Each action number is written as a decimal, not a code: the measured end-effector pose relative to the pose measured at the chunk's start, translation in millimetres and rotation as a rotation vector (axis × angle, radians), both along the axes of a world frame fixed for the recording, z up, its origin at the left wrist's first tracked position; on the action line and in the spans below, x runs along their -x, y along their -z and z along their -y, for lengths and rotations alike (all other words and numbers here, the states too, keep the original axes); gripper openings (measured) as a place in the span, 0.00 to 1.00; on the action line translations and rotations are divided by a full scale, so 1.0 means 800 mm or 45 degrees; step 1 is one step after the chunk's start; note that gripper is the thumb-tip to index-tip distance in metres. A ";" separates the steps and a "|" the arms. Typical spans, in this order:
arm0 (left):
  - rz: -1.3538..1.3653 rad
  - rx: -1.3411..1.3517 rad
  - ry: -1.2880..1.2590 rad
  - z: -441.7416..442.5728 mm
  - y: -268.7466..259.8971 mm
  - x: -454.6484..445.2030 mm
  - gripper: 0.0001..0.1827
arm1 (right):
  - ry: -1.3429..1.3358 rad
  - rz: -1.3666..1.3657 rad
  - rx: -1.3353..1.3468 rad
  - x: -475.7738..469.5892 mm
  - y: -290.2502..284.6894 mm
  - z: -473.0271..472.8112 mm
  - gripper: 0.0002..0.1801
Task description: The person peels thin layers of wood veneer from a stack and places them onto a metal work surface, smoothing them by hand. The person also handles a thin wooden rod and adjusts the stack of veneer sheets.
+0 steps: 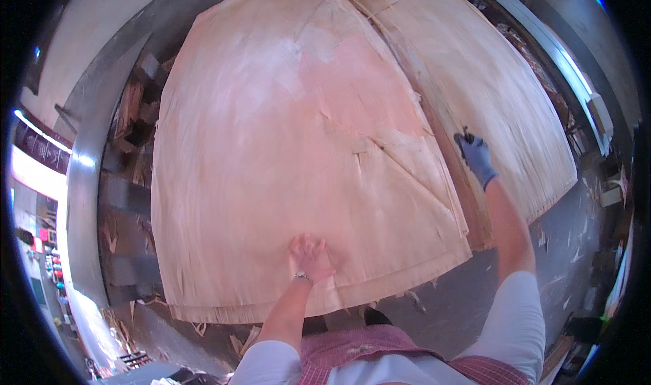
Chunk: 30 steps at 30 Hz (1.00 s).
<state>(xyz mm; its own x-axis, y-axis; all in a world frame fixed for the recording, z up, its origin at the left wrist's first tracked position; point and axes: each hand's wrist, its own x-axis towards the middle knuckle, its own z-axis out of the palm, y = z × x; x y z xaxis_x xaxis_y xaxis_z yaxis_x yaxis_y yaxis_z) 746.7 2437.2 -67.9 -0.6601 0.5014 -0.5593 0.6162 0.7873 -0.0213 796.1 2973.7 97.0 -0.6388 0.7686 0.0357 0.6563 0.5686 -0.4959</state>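
Note:
Before me lies a wide stack of thin wood veneer sheets, its top sheet pale with a pinkish patch. My left hand, bare and with a watch at the wrist, rests flat on this sheet near its front edge, fingers spread. Torn, overlapping veneer pieces lie at the sheet's right side. My right hand wears a blue-grey glove and is over the near part of a second veneer stack. Something dark shows at its fingertips; whether a small tool or the glove's coating is unclear.
A brown strip of wood runs between the two stacks. Veneer scraps litter the dark floor by my feet. Wood pieces lie along the left side. A long metal beam borders the right.

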 end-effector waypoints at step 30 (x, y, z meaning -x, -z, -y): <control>0.034 -0.044 -0.071 0.008 0.011 0.004 0.58 | 0.109 0.018 0.580 0.148 0.087 0.026 0.22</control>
<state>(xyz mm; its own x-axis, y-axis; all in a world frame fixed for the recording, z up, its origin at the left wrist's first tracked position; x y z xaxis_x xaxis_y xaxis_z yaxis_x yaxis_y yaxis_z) 743.7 2430.8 -76.4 -0.6729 0.4832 -0.5600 0.5710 0.8207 0.0220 677.4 2952.5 27.0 -0.5704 0.7538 -0.3262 0.6997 0.2380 -0.6736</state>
